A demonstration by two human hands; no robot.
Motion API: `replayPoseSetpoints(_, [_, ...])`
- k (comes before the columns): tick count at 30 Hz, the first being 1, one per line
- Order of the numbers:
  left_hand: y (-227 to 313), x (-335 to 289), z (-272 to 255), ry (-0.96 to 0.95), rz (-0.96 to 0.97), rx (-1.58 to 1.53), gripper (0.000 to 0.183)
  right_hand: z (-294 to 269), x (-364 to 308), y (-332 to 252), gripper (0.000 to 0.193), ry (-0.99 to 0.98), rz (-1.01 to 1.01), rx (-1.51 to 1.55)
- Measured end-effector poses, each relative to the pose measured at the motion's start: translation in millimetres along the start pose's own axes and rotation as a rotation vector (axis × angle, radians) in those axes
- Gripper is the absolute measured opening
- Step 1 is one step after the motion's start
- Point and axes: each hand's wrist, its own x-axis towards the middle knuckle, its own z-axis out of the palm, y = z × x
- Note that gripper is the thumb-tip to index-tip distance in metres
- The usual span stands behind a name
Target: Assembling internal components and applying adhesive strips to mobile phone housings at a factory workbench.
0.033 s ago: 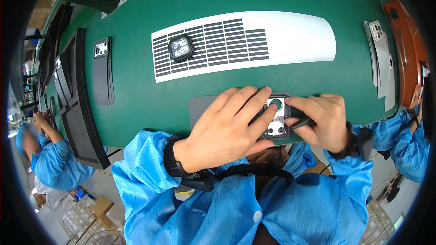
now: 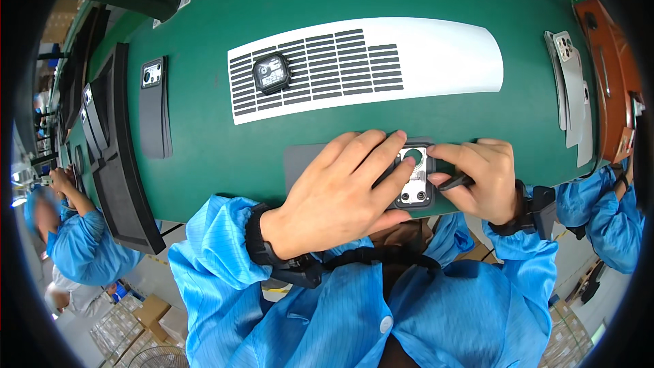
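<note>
A dark grey phone back panel (image 2: pixel 300 163) lies lengthwise across the near edge of the green table. Its silver camera plate (image 2: pixel 418 181), with round openings and a dark frame, is at the right end. My left hand (image 2: pixel 340 187) rests flat over the panel, fingers stretched, with fingertips touching the plate's left side. At the plate's right edge, my right hand (image 2: pixel 480 177) is curled. Its index fingertip touches the upper right corner, and a slim dark tool (image 2: pixel 456 182) sits between thumb and fingers. The tool's kind is unclear.
Ahead lies a white sheet (image 2: pixel 449 54) with rows of black strips and a digital watch (image 2: pixel 272 72) on it. Stacked grey panels (image 2: pixel 155 116) stand left beside a black tray (image 2: pixel 122 177). Lighter panels (image 2: pixel 575 95) and a brown case (image 2: pixel 608 75) are right. People in blue sit at both sides.
My right wrist has shifted very slightly. Both hands remain at the same places on the panel.
</note>
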Motion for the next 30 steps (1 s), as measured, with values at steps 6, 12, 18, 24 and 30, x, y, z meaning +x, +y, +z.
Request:
replayPoseSetpoints(6, [-3,-3,-6,0.154,0.084,-0.002,0.054,-4,0,2,0.033,0.171,-0.015,0.106])
replayPoseSetpoints(12, [-53,-41,-74,0.587,-0.195,0.375,0.051,0,-6,2,0.031,0.174,0.021,0.052])
replayPoseSetpoints(18, [-159,-95,-116,0.529,-0.950,0.639,0.048,-4,2,-5,0.027,0.159,0.007,0.050])
replayPoseSetpoints(24, [-189,-119,-107,0.505,-0.845,0.595,0.053,-1,3,1,0.025,0.167,-0.026,0.043])
replayPoseSetpoints(30, [-152,-99,-97,0.681,-0.667,0.632,0.043,-55,-8,29,0.021,0.420,0.222,-0.252])
